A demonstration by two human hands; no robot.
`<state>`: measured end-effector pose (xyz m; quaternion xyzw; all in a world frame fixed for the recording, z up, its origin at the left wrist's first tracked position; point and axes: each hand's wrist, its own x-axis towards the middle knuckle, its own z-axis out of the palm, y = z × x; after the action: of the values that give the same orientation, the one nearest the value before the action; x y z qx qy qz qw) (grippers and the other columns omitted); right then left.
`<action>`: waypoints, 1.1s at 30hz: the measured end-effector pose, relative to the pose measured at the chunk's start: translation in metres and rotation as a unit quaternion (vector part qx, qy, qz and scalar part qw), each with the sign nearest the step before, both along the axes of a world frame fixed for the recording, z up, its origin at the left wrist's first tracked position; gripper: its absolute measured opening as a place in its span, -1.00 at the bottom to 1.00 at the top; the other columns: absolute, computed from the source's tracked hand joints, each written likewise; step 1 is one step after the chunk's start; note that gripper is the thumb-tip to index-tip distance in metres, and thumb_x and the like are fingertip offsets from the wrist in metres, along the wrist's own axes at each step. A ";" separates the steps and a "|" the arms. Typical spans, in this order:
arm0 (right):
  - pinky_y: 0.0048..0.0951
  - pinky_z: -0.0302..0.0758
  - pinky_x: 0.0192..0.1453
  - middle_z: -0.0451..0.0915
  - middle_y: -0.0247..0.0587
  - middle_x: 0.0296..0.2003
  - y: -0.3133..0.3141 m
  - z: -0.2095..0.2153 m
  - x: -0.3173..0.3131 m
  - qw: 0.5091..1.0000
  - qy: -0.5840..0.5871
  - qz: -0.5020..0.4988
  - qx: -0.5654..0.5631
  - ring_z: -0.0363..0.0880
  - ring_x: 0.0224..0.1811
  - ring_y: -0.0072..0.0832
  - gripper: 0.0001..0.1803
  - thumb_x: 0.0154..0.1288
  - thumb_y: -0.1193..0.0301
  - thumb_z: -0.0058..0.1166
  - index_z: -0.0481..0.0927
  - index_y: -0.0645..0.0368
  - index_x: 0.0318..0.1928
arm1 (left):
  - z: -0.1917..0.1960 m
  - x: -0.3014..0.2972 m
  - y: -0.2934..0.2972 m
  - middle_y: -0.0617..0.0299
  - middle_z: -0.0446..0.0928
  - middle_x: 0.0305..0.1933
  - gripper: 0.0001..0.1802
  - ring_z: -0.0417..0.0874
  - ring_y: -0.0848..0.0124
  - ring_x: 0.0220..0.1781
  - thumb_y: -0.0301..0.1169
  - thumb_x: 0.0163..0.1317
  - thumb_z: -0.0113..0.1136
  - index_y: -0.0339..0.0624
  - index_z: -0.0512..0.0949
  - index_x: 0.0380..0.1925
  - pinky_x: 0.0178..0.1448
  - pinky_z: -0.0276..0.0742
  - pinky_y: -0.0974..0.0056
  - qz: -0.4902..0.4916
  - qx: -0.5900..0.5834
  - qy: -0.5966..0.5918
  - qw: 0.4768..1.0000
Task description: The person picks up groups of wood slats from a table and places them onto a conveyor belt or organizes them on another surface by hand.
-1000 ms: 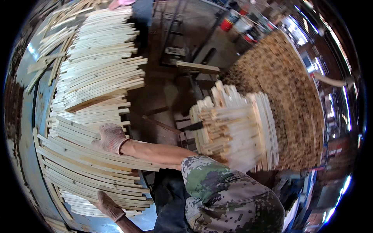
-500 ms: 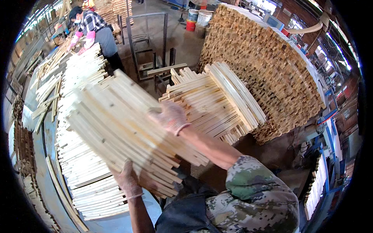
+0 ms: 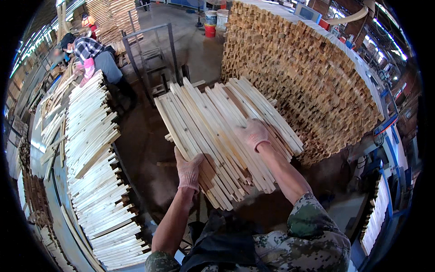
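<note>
A batch of pale wooden strips (image 3: 204, 131) lies slanted on top of the strip stack in front of me, its near ends uneven. My left hand (image 3: 187, 172), in a pale knit glove, holds the batch at its left near edge. The thumb rests over the top while the fingers run along the side. My right hand (image 3: 254, 133), gloved too and a little blurred, is closed at the batch's right side, its fingertips partly hidden among the strips. Further right on the same stack lie more strips (image 3: 260, 102), one of them darker brown.
A long row of strips (image 3: 97, 181) covers the blue-grey table (image 3: 61, 190) at left. A tall wall of stacked strips (image 3: 303, 77) rises behind the stack at right. Beyond stands a metal frame (image 3: 172, 50). A co-worker in a checked shirt (image 3: 88, 47) bends over the table's far end.
Both hands have carried the batch from above the left table rightward onto the stack. My view has turned, and a bare gap now shows between table and stack.
</note>
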<state>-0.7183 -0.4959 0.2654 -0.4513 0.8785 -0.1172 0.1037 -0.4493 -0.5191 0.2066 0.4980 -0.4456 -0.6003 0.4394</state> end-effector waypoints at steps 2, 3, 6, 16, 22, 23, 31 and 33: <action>-0.05 0.52 0.40 0.64 0.33 0.17 0.005 -0.027 -0.010 0.995 0.088 0.050 0.022 0.64 0.26 0.09 -0.16 0.38 -0.04 0.13 0.37 0.40 0.40 | -0.011 -0.015 -0.004 0.06 0.66 0.06 -0.21 0.71 0.25 0.02 -0.56 0.09 0.44 -0.20 0.32 0.36 0.12 0.69 0.20 -0.009 0.015 -0.039 0.999; -0.04 0.52 0.40 0.64 0.34 0.17 0.004 -0.035 -0.023 0.997 0.054 0.042 0.038 0.64 0.26 0.10 -0.16 0.39 -0.02 0.13 0.34 0.42 0.41 | -0.017 -0.020 -0.008 0.06 0.66 0.07 -0.21 0.72 0.25 0.02 -0.57 0.09 0.43 -0.20 0.33 0.35 0.13 0.69 0.20 -0.016 0.016 -0.033 0.999; 0.00 0.52 0.40 0.63 0.35 0.17 0.000 -0.020 -0.021 0.993 -0.033 0.032 0.104 0.64 0.26 0.09 -0.17 0.44 0.04 0.11 0.28 0.47 0.44 | -0.032 -0.011 -0.014 0.08 0.65 0.08 -0.23 0.72 0.26 0.02 -0.64 0.09 0.39 -0.22 0.34 0.34 0.17 0.70 0.20 -0.022 0.018 -0.005 1.000; -0.06 0.56 0.34 0.67 0.20 0.06 0.007 0.020 -0.053 0.985 -0.007 0.135 0.105 0.66 0.15 0.03 -0.30 0.54 0.03 0.05 0.44 0.30 0.44 | -0.052 -0.005 -0.017 0.07 0.61 0.13 -0.10 0.71 0.26 0.05 -0.61 0.10 0.45 -0.23 0.27 0.46 0.20 0.71 0.19 -0.006 0.042 -0.010 0.999; 0.02 0.44 0.50 0.56 0.26 0.34 0.003 -0.051 -0.205 0.978 0.151 -0.053 -0.133 0.57 0.39 0.06 -0.22 0.47 -0.14 0.04 0.52 0.20 0.43 | -0.037 -0.016 -0.016 0.04 0.65 0.14 -0.15 0.76 0.20 0.02 -0.65 0.19 0.32 -0.12 0.27 0.51 0.09 0.78 0.15 -0.017 0.048 0.011 0.999; 0.01 0.40 0.53 0.54 0.25 0.36 0.003 -0.053 -0.219 0.991 0.071 -0.085 -0.077 0.54 0.42 0.06 -0.22 0.48 -0.16 -0.01 0.51 0.19 0.43 | -0.031 -0.018 -0.013 0.04 0.65 0.13 -0.15 0.76 0.20 0.01 -0.65 0.19 0.32 -0.12 0.28 0.50 0.09 0.78 0.15 -0.018 0.045 0.010 0.999; 0.00 0.33 0.58 0.52 0.12 0.41 0.004 -0.049 -0.241 0.989 -0.083 -0.119 0.028 0.45 0.49 0.06 -0.20 0.51 -0.21 -0.13 0.50 0.12 0.46 | -0.025 -0.052 -0.001 0.08 0.61 0.17 -0.10 0.70 0.27 0.13 -0.62 0.18 0.43 -0.19 0.17 0.49 0.18 0.72 0.21 -0.035 0.056 0.000 0.998; -0.01 0.35 0.56 0.53 0.09 0.41 0.004 -0.061 -0.250 0.991 -0.020 -0.130 0.013 0.49 0.45 0.06 -0.20 0.51 -0.23 -0.14 0.50 0.09 0.47 | -0.018 -0.052 -0.008 0.09 0.61 0.19 -0.06 0.69 0.29 0.16 -0.63 0.17 0.44 -0.21 0.14 0.51 0.19 0.71 0.20 -0.051 0.073 -0.033 0.996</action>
<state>-0.9684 -0.4920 0.2041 -0.3299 0.9288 -0.1272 0.1109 -0.5017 -0.5271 0.1886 0.5249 -0.4394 -0.6360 0.3563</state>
